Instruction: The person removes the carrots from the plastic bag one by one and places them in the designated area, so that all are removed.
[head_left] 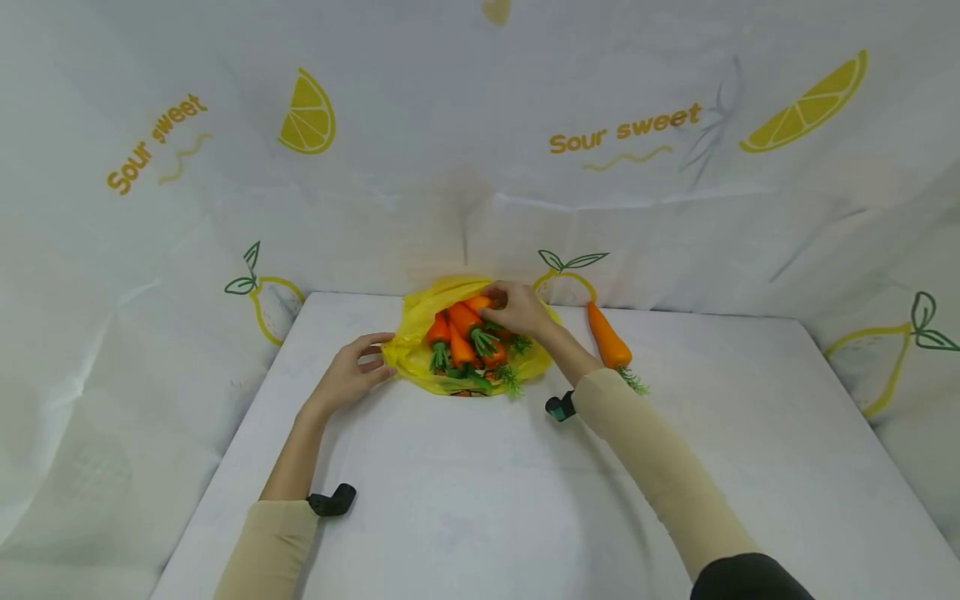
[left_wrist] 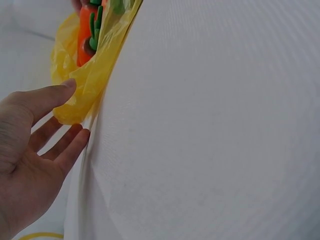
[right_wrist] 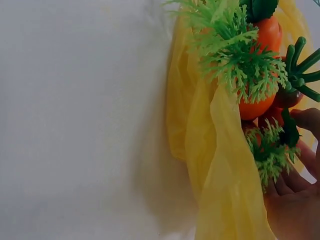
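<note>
The right hand (head_left: 517,310) is inside the mouth of the bag, and its thumb and fingers are clamped on one toy carrot (head_left: 476,302) at the far side of the heap. The left hand (head_left: 356,367) is at the opposite side of the bag; its thumb lies on the yellow film and its other fingers reach below it, so thumb and fingers stand apart, relaxed and rather straight, touching the bag.

Between the two hands is the yellow plastic bag (head_left: 412,329), lying on the surface (head_left: 465,492) near its far edge, with its crumpled mouth turned toward the person. Within it several orange carrots (head_left: 462,350) are piled together, some with short, thick green stems (head_left: 483,342), others with feathery green leaves (right_wrist: 245,60), which hang over the rim of the bag.

To the right of the bag, apart from it, one loose carrot (head_left: 609,337) lies on the surface, its leaves toward the person.

Further outward, both forearms wear beige sleeves (head_left: 660,467). Behind the surface hangs a white cloth (head_left: 450,150), printed with lemons, yellow slices and the words "Sour sweet".
</note>
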